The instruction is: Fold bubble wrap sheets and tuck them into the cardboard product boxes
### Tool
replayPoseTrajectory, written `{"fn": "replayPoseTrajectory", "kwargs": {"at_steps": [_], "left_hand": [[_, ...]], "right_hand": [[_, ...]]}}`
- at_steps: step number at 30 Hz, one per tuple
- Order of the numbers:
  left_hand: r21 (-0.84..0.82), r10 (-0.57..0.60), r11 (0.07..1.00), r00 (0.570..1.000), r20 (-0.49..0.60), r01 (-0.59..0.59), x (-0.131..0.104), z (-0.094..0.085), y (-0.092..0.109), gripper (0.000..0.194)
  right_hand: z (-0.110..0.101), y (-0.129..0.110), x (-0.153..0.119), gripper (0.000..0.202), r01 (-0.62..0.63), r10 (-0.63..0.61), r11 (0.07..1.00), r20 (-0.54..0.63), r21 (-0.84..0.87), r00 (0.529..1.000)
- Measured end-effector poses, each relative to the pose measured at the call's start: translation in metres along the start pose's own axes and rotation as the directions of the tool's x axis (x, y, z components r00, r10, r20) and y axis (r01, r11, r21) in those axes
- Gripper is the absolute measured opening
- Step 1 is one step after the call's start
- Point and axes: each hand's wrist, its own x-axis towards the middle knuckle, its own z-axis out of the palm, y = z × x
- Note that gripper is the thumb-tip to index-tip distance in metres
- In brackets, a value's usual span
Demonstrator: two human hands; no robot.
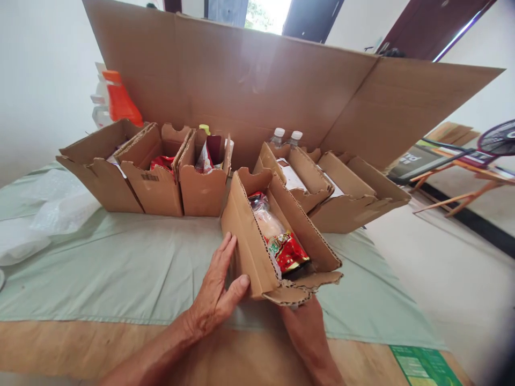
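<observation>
The left hand [217,292] pressed open fingers flat against a cardboard box [251,252], steadying it; the right hand [300,311] sat beneath, fingers hidden. A snack packet [281,244] lay inside.

Orange-capped bottle [119,100] stands behind the far cardboard boxes [155,174].

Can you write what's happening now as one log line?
left hand: flat against carton side | right hand: under carton, hidden | carton: open, holds snack packet | surface: green cloth
</observation>
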Motion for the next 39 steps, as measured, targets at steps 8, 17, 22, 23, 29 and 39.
{"fn": "replayPoseTrajectory", "kwargs": {"at_steps": [8, 17, 22, 23, 29, 39], "left_hand": [[-0.179, -0.046, 0.982, 0.997, 0.058, 0.056, 0.004, -0.013, 0.010, 0.074], [-0.191, -0.151, 0.975, 0.972, -0.178, 0.116, 0.008, -0.010, 0.000, 0.069], [-0.323, -0.353, 0.900, 0.924, -0.146, 0.293, 0.015, -0.012, 0.001, 0.061], [-0.345, -0.381, 0.883, 0.915, -0.134, 0.318, 0.015, -0.012, 0.001, 0.060], [-0.472, -0.502, 0.795, 0.850, -0.158, 0.382, 0.021, -0.009, 0.007, 0.051], [-0.552, -0.562, 0.764, 0.765, -0.313, 0.335, 0.029, -0.012, -0.001, 0.036]], "right_hand": [[0.004, -0.025, 0.022, 0.043, 0.028, -0.028, 0.981, 0.002, -0.194, 1.000], [0.051, -0.075, 0.123, 0.040, 0.140, -0.110, 0.920, 0.103, -0.365, 0.989], [0.069, -0.076, 0.103, 0.032, 0.351, -0.289, 0.916, 0.289, -0.195, 0.913], [0.073, -0.075, 0.099, 0.041, 0.374, -0.317, 0.914, 0.300, -0.155, 0.900], [0.076, -0.104, 0.097, 0.036, 0.380, -0.374, 0.925, 0.236, 0.018, 0.897], [0.106, -0.213, 0.155, 0.033, 0.468, -0.393, 0.851, 0.305, -0.236, 0.868]]}}
